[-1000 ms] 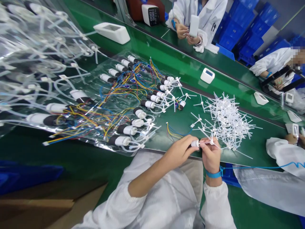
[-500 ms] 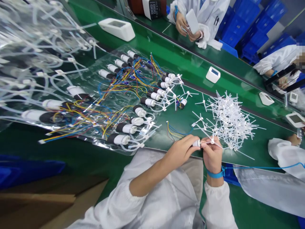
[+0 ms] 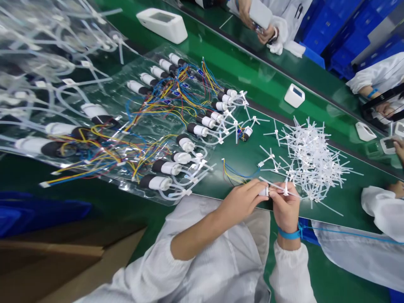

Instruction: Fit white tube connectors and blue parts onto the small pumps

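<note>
My left hand [image 3: 243, 200] is closed around a small cylindrical pump [image 3: 264, 192], whose white end pokes out toward my other hand. Its body is hidden by my fingers, while blue, yellow and red wires [image 3: 235, 173] spread over the bench beyond them. In my right hand [image 3: 286, 210], thumb and fingers pinch a tube connector [image 3: 285, 190], a white hub with thin clear tubes. One tube end is at the pump's white end; whether it is seated on it I cannot tell. A blue wrist strap [image 3: 289, 234] circles my right wrist.
A heap of tube connectors [image 3: 312, 162] lies right of my hands. Rows of wired black-and-white pumps [image 3: 166, 167] lie on clear plastic at left. White display boxes [image 3: 295, 95] stand along the green bench [image 3: 240, 153]. Co-workers' hands [image 3: 267, 33] show across the bench and at right.
The view has shifted slightly, so the bench items sit a little differently in it. Both my hands keep their grips, close together. A co-worker's hand now shows near the display box at far right.
</note>
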`<state>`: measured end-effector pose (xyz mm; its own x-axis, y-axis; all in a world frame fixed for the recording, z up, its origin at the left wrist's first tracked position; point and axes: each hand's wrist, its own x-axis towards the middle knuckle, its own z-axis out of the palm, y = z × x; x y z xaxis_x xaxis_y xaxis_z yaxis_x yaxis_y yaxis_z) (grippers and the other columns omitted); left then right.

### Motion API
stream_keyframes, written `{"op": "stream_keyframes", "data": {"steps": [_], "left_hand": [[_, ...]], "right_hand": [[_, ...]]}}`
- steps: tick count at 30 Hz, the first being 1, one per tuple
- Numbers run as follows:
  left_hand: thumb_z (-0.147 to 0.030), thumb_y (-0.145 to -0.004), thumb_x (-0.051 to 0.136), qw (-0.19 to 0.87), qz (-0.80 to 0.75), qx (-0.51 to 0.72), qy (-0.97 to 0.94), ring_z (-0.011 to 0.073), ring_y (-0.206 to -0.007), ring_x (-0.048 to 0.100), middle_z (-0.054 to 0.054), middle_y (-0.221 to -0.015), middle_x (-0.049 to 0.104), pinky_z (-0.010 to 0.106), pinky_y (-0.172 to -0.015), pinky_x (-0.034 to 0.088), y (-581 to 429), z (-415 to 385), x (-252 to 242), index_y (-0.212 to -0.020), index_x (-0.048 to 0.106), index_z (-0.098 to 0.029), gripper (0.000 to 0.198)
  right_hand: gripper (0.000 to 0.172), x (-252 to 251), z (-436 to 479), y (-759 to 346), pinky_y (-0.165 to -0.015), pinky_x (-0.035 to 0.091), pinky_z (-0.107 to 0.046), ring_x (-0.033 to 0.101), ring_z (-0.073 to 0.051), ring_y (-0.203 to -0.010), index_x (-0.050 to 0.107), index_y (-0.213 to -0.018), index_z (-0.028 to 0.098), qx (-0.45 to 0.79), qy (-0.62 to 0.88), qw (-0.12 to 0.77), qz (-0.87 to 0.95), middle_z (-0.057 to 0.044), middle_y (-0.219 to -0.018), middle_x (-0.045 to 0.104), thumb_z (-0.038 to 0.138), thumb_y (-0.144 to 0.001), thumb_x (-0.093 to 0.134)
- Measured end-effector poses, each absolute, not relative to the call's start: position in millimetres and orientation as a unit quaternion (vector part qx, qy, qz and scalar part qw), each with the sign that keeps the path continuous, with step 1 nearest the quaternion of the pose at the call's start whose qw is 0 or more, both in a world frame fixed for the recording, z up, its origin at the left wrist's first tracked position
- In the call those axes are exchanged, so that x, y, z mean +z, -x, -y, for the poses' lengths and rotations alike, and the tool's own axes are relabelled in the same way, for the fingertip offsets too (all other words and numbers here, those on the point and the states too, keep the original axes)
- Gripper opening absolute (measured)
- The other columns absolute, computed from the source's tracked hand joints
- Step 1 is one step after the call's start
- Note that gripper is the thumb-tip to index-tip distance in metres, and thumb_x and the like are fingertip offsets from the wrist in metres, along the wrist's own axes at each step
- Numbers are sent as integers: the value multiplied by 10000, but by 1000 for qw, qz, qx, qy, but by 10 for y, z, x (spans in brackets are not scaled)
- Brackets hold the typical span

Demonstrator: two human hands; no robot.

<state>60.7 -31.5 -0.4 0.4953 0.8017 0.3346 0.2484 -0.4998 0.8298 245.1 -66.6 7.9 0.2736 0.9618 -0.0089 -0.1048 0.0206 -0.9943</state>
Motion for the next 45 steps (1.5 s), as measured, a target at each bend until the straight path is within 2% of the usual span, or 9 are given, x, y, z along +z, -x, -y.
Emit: {"op": "stream_keyframes", "data": {"steps": [5, 11, 14, 17, 20, 24, 30, 35, 45], "left_hand": [[-332, -1205, 459, 323, -361, 372, -792, 207, -1068, 779, 79, -1165, 773, 320, -969, 648, -628, 343, -11, -1310, 660, -195, 265], [-419, -1216, 416, 338, -361, 391, -776, 184, -1070, 788, 77, -1205, 770, 271, -938, 639, -636, 332, 73, -1369, 625, -193, 344], [-470, -1214, 391, 330, -365, 385, -781, 185, -975, 792, 72, -1139, 770, 274, -827, 640, -626, 320, 81, -1370, 615, -181, 398], [-522, -1209, 353, 319, -366, 372, -791, 173, -834, 774, 53, -1053, 758, 272, -693, 608, -607, 308, 87, -1341, 596, -173, 444], [-512, -1217, 317, 325, -365, 355, -797, 161, -796, 760, 36, -1025, 749, 264, -646, 583, -589, 299, 113, -1321, 569, -183, 427], [-502, -1216, 338, 354, -369, 334, -792, 164, -850, 765, 23, -1011, 744, 259, -691, 593, -563, 283, 166, -1310, 552, -201, 381], [-489, -1217, 342, 419, -362, 303, -776, 162, -901, 768, 23, -1058, 746, 263, -735, 604, -516, 227, 222, -1346, 542, -214, 363], [-456, -1219, 383, 449, -353, 288, -769, 168, -904, 754, 33, -1084, 736, 270, -759, 597, -488, 224, 212, -1318, 580, -216, 326], [-360, -1192, 501, 432, -319, 294, -791, 200, -930, 739, 54, -1106, 724, 294, -794, 568, -473, 226, 49, -1243, 645, -200, 221]], "right_hand": [[223, 74, 710, -2486, -852, 568, -343, 709, -202, -885, 697, -924, 243, 432, 568, 555, 427, -3, -941, 759, 256, -904, 919], [81, 114, 651, -2480, -899, 587, -385, 716, -242, -971, 789, -956, 252, 419, 547, 553, 469, -42, -992, 758, 287, -968, 861], [36, 127, 632, -2483, -930, 570, -388, 700, -252, -1067, 824, -995, 273, 419, 528, 552, 490, -57, -1105, 752, 296, -993, 852], [94, 134, 639, -2491, -887, 568, -391, 695, -259, -1036, 835, -1049, 279, 436, 511, 555, 491, -69, -1109, 751, 365, -1014, 847], [119, 149, 660, -2488, -831, 571, -389, 695, -264, -995, 837, -1087, 277, 444, 515, 558, 475, -78, -1076, 754, 382, -1030, 834], [22, 193, 686, -2466, -832, 585, -390, 700, -257, -983, 844, -1045, 281, 437, 538, 552, 464, -57, -1026, 759, 286, -1027, 834], [110, 222, 702, -2450, -847, 606, -418, 707, -256, -948, 855, -1056, 286, 427, 551, 539, 474, -39, -985, 765, 191, -1014, 819], [111, 191, 690, -2454, -819, 602, -416, 732, -258, -920, 863, -1028, 289, 398, 558, 534, 495, -33, -958, 776, 189, -994, 827], [25, 140, 687, -2560, -834, 608, -441, 745, -277, -879, 880, -947, 281, 371, 577, 492, 536, -42, -913, 793, 284, -924, 891]]}}
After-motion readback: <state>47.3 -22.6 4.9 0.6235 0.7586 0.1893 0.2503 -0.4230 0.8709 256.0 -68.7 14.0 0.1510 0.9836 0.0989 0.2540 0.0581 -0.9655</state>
